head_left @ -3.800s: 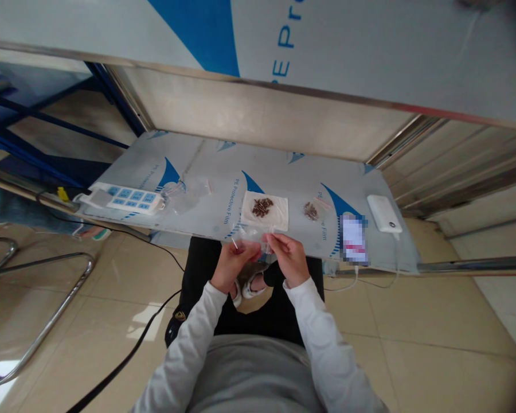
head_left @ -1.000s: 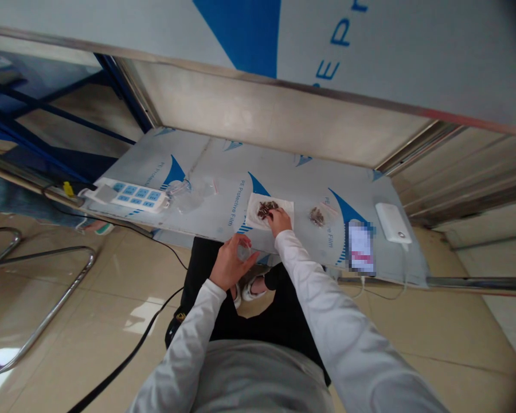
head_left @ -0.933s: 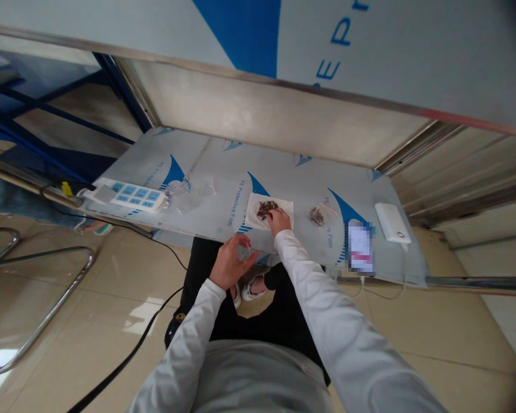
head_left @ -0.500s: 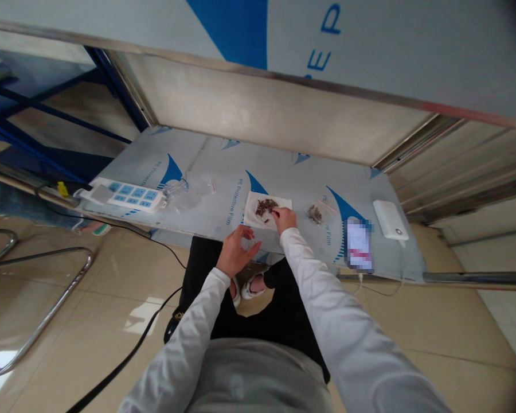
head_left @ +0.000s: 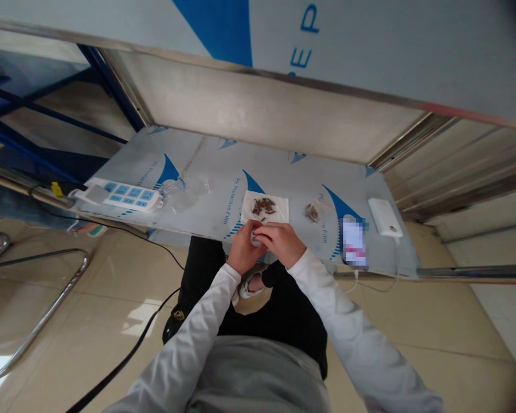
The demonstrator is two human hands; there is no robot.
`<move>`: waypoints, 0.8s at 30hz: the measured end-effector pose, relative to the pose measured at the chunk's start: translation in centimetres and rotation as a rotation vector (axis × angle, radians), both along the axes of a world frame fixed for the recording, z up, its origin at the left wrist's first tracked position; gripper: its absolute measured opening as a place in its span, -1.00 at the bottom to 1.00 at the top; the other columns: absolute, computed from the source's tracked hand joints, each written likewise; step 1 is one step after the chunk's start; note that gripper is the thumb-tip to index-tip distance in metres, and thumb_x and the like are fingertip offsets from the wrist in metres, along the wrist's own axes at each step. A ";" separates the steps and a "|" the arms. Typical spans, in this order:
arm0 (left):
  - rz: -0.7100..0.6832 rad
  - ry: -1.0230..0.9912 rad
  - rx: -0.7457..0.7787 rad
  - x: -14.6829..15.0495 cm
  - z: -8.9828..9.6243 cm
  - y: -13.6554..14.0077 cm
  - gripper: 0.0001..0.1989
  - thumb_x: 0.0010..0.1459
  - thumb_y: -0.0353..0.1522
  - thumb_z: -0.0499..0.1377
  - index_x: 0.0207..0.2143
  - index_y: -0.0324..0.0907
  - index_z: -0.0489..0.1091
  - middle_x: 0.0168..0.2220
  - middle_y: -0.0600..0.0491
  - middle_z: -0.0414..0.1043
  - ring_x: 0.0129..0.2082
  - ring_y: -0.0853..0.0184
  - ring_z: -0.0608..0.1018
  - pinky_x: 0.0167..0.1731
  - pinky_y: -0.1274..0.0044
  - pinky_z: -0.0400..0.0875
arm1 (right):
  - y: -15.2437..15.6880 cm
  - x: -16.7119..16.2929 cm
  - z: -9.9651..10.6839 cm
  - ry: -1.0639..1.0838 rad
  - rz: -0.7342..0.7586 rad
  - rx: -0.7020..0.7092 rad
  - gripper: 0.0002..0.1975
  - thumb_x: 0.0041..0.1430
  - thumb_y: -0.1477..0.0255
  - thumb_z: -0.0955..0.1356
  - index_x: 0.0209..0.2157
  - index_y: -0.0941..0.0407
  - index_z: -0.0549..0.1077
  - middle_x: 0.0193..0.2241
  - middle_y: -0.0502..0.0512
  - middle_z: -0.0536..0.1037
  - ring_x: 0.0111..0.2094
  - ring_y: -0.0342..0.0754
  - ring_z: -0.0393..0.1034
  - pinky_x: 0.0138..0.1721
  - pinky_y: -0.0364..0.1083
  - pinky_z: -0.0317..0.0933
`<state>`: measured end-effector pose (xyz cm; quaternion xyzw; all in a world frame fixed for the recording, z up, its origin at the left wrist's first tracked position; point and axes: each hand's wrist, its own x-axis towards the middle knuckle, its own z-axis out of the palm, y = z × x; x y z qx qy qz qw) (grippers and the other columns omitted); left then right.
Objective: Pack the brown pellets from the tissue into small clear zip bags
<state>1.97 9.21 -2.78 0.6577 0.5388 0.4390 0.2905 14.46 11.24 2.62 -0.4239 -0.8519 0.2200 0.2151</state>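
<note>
My left hand [head_left: 243, 250] and my right hand [head_left: 285, 242] meet at the front edge of the table, fingertips together. Both are closed in a pinch. Something small and pale shows between the fingers, too small to name. Just beyond the fingertips lies a white sheet [head_left: 282, 213] with a loose pile of small brown elongated pieces [head_left: 263, 206] on it. To the right of the sheet, a clear plastic bag [head_left: 322, 205] lies by a second heap of similar small pieces [head_left: 311, 213]; whether they are inside it I cannot tell.
A white power strip [head_left: 126, 195] and crumpled clear plastic bags [head_left: 178, 198] are on the left of the film-covered table [head_left: 206, 160]. On the right lie a blurred phone [head_left: 355, 244] and a white power bank [head_left: 384, 217] with cables. A shelf [head_left: 370, 51] overhangs the back.
My right hand has left the brown pile and come back towards me to meet my left hand. The left fingers, spread before, are now closed. The view has shifted slightly.
</note>
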 end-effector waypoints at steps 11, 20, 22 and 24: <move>0.065 -0.058 -0.039 -0.5 -0.4 -1.9 -0.67 -0.14 -0.55 0.12 -0.26 -0.15 0.27 -0.33 0.07 0.47 -0.33 0.30 0.53 -0.28 0.51 0.38 | -2.0 -1.7 -0.4 -0.073 0.068 0.065 -0.87 0.13 0.58 0.33 -0.36 0.15 0.54 -0.35 0.13 0.58 -0.26 -0.02 0.46 -0.17 -0.06 0.32; 0.213 -0.133 -0.014 -2.1 -1.0 -1.7 -0.77 0.01 -0.32 0.24 -0.28 -0.17 0.28 -0.40 0.11 0.44 -0.36 0.38 0.52 -0.25 0.53 0.36 | 5.9 3.4 -7.0 -0.034 -0.435 -0.058 -0.77 0.06 0.58 0.34 -0.20 0.20 0.53 -0.24 0.18 0.56 -0.36 -0.08 0.45 -0.22 -0.07 0.34; 0.212 -0.141 -0.011 -2.2 -1.1 -1.7 -0.77 0.01 -0.33 0.24 -0.29 -0.17 0.29 -0.41 0.11 0.44 -0.37 0.39 0.51 -0.26 0.54 0.36 | 7.9 4.1 -8.9 -0.097 -0.455 -0.049 -0.74 -0.02 0.64 0.36 -0.24 0.21 0.54 -0.23 0.21 0.54 -0.29 -0.04 0.44 -0.12 -0.02 0.30; 0.214 -0.144 -0.015 -2.3 -1.2 -1.8 -0.77 0.00 -0.33 0.25 -0.28 -0.16 0.29 -0.42 0.12 0.44 -0.38 0.39 0.52 -0.27 0.54 0.37 | 9.1 4.3 -10.3 -0.126 -0.443 -0.043 -0.74 -0.03 0.68 0.35 -0.28 0.17 0.56 -0.24 0.20 0.54 -0.21 0.00 0.41 -0.04 0.00 0.25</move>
